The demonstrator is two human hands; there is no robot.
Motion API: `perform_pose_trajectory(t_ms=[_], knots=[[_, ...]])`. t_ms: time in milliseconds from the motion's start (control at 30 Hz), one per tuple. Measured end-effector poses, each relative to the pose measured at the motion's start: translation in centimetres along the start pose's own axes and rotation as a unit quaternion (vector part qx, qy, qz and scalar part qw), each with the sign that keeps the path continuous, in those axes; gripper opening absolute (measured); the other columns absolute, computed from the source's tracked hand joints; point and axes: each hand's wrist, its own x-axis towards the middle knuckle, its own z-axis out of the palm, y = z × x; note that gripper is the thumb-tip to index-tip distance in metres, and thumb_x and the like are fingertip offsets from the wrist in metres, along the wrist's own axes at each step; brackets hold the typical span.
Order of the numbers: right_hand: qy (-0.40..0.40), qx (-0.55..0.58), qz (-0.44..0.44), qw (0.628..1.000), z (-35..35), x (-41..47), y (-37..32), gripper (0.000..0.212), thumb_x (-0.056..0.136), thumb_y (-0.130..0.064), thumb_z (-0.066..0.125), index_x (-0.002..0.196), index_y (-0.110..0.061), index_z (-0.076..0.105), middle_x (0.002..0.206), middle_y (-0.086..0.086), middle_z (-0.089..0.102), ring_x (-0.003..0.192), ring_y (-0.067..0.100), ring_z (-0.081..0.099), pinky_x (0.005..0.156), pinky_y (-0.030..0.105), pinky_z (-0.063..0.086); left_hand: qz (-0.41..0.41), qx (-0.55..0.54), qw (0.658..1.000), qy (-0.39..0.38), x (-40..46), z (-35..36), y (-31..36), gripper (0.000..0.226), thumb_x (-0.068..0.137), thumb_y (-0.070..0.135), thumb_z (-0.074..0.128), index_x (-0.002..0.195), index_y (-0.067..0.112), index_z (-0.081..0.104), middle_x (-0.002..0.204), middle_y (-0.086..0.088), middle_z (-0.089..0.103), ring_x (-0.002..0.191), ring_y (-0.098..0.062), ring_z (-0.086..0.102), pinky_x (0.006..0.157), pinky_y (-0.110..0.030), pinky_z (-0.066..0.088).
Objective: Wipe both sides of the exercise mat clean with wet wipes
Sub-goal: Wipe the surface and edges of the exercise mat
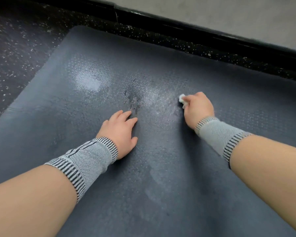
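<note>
mat: grey-blue exercise mat [161,168] flat on the floor, fills most of the frame, rounded corner at upper left, wet sheen and scuffed patch near centre
wipe: small white wet wipe [182,99] right of centre, bunched, pressed on the mat
right hand: right hand [198,108] fingers curled round the wipe, knuckles up
left hand: left hand [120,130] at centre, fingers straight and spread, flat on the mat beside the scuffed patch
wrists: grey knit striped wrist bands [85,161] on both forearms
floor: black speckled floor [15,48] at upper left
wall edge: black baseboard [195,29] runs diagonally across the top, pale wall above
</note>
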Motion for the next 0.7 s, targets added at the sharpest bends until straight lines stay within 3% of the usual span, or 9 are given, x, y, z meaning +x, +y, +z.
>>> perform_pose_trajectory(t_ms=[33,100,167,233,300,400,500,600,700], knots=[[-0.012,-0.003,-0.007,1.000,0.6,-1.5,-0.2,0.027,0.095,-0.021,0.045,0.116,-0.018,0.062,0.100,0.000,0.044,0.083,0.021,0.049,0.071,0.023,0.033,0.002,0.003,1.000,-0.007,-0.2,0.0,-0.1,0.070,0.090,0.048,0.053,0.151,0.027,0.026,0.160,0.002,0.015,0.148,-0.022,0.010,0.117,-0.044,0.024],[-0.042,-0.004,-0.101,0.994,1.9,-5.7,-1.2,0.025,0.092,-0.020,0.047,0.110,-0.019,0.064,0.098,0.000,0.044,0.080,0.023,0.050,0.068,0.024,0.034,0.005,0.009,1.000,-0.016,-0.8,0.0,-0.4,0.073,0.089,0.050,0.055,0.151,0.027,0.025,0.160,0.001,0.015,0.147,-0.022,0.011,0.116,-0.044,0.024],[-0.111,0.024,-0.207,0.972,2.2,-9.6,-2.3,0.024,0.090,-0.020,0.050,0.108,-0.022,0.066,0.100,0.001,0.049,0.085,0.027,0.056,0.072,0.028,0.042,0.000,0.009,1.000,-0.024,-1.3,0.2,-0.7,0.076,0.087,0.052,0.056,0.152,0.028,0.024,0.160,0.002,0.014,0.147,-0.022,0.011,0.116,-0.044,0.025],[-0.152,0.042,-0.258,0.953,1.6,-9.8,-2.7,0.025,0.091,-0.018,0.051,0.107,-0.022,0.069,0.101,0.006,0.053,0.089,0.030,0.057,0.078,0.033,0.045,-0.006,0.007,0.999,-0.030,-1.9,0.4,-0.8,0.080,0.085,0.055,0.058,0.152,0.029,0.023,0.160,0.002,0.013,0.147,-0.022,0.011,0.116,-0.044,0.026],[-0.104,0.045,-0.223,0.968,0.9,-6.5,-2.7,0.024,0.094,-0.018,0.049,0.107,-0.022,0.069,0.102,0.009,0.054,0.092,0.032,0.056,0.082,0.031,0.044,-0.005,0.009,0.999,-0.036,-2.3,0.5,-0.8,0.084,0.083,0.058,0.059,0.152,0.029,0.022,0.160,0.002,0.011,0.147,-0.022,0.011,0.116,-0.044,0.026],[-0.022,0.030,-0.030,0.999,-0.2,-0.3,-2.2,0.026,0.098,-0.023,0.045,0.116,-0.021,0.065,0.111,0.006,0.051,0.093,0.024,0.054,0.079,0.024,0.037,0.001,0.012,0.999,-0.047,-2.5,0.8,-0.7,0.089,0.081,0.059,0.060,0.153,0.027,0.018,0.161,0.001,0.008,0.147,-0.023,0.009,0.117,-0.044,0.026],[-0.042,-0.015,0.038,0.998,0.5,0.7,-2.6,0.027,0.094,-0.014,0.051,0.118,-0.021,0.062,0.106,0.002,0.046,0.083,0.020,0.047,0.072,0.025,0.038,0.004,0.004,0.998,-0.055,-2.3,0.9,-0.7,0.092,0.082,0.059,0.061,0.154,0.026,0.015,0.161,0.000,0.005,0.148,-0.023,0.006,0.118,-0.042,0.022],[-0.062,-0.033,-0.094,0.993,1.4,-2.9,-3.9,0.028,0.093,-0.015,0.050,0.116,-0.025,0.063,0.104,0.001,0.047,0.088,0.022,0.052,0.081,0.028,0.044,0.007,0.000,0.999,-0.050,-2.2,1.1,-1.0,0.092,0.082,0.060,0.060,0.154,0.027,0.013,0.162,0.002,0.004,0.148,-0.021,0.005,0.120,-0.039,0.018],[-0.162,-0.010,-0.261,0.952,1.3,-6.6,-3.8,0.027,0.093,-0.018,0.050,0.113,-0.025,0.066,0.108,0.002,0.053,0.095,0.025,0.056,0.083,0.029,0.041,0.007,-0.004,0.999,-0.046,-2.2,1.4,-1.1,0.093,0.082,0.061,0.060,0.155,0.028,0.012,0.162,0.003,0.002,0.148,-0.021,0.004,0.121,-0.036,0.014]])
